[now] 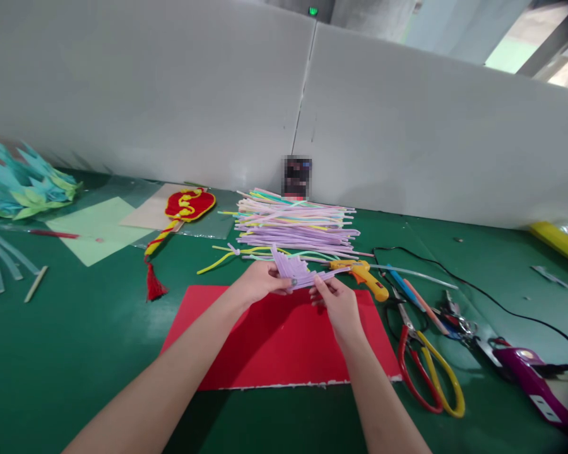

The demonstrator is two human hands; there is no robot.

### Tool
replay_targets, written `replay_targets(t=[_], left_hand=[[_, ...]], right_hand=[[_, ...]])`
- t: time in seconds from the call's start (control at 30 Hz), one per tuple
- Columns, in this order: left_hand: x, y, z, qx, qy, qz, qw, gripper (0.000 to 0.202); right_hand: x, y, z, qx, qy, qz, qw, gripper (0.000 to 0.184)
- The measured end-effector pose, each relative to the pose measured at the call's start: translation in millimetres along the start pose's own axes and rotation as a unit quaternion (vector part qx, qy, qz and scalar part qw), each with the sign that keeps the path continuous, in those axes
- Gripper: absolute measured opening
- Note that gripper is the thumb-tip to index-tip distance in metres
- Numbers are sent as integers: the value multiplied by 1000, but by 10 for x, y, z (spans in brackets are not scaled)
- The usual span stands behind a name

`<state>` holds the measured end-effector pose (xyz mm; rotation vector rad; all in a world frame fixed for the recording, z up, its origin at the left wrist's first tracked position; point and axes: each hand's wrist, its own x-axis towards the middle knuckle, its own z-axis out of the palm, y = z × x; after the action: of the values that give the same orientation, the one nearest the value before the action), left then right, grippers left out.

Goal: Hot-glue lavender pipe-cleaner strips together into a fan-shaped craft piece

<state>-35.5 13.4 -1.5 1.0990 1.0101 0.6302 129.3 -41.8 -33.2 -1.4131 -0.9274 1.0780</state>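
Both my hands hold a small bundle of lilac pipe cleaners (297, 272) above a red sheet (284, 343) on the green table. My left hand (261, 281) pinches the bundle's left end, where the stems fan upward. At the bundle's right end, my right hand (337, 301) has its fingers closed on the stems. Just behind the hands lies a stack of pastel pipe cleaners (296, 224).
A yellow glue gun (366, 276) lies right of the bundle, with red and yellow scissors (428, 372), pliers and a purple tool (532, 378) further right. At back left are a red and yellow tasselled ornament (184, 208), paper sheets (99, 228) and teal paper leaves (23, 183). A white wall panel borders the table.
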Motion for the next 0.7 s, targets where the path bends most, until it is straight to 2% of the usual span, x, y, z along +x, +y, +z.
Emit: replay_targets(t=[0.33, 0.7], left_hand=[[-3, 13, -1, 1, -6, 3, 1000, 24], [7, -30, 57, 9, 25, 18, 999, 21]], right_hand=[[-15, -44, -19, 1, -10, -23, 1000, 28], [-15, 19, 53, 79, 6, 18, 997, 30]])
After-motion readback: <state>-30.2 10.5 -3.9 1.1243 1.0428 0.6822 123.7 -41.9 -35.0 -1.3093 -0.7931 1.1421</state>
